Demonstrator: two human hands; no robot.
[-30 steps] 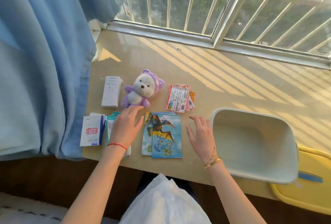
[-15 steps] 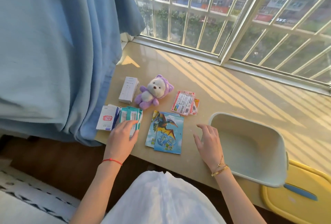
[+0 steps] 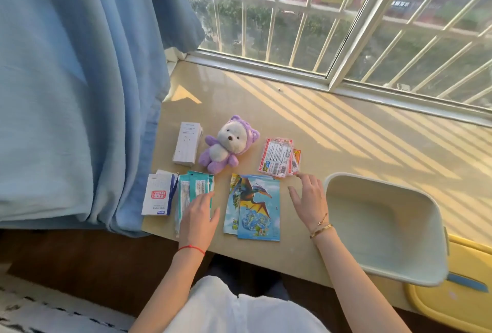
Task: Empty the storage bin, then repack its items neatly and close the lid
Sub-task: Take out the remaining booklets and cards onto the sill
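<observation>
The pale storage bin [image 3: 383, 181] stands empty at the right of the sill, with its yellow lid [image 3: 458, 303] lying beside it at the front right. Laid out to the left are a white box [image 3: 187, 143], a purple plush bear [image 3: 226, 146], red snack packets [image 3: 278, 157], two dinosaur card packs [image 3: 255, 207], teal wipe packets [image 3: 193, 189] and a white medicine box [image 3: 157, 194]. My left hand [image 3: 198, 215] rests flat on the teal packets. My right hand [image 3: 308, 199] hovers with spread fingers between the dinosaur packs and the bin, a fingertip near the red packets.
A blue curtain [image 3: 80, 93] hangs at the left and brushes the sill's edge. The barred window [image 3: 319, 13] closes off the back. The sunlit sill surface [image 3: 346, 133] stretches behind the bin. My white-clothed lap [image 3: 234, 308] lies below the front edge.
My left hand slid from near the bear down onto the teal packets. My right hand moved forward toward the red packets. The camera tilted up and back.
</observation>
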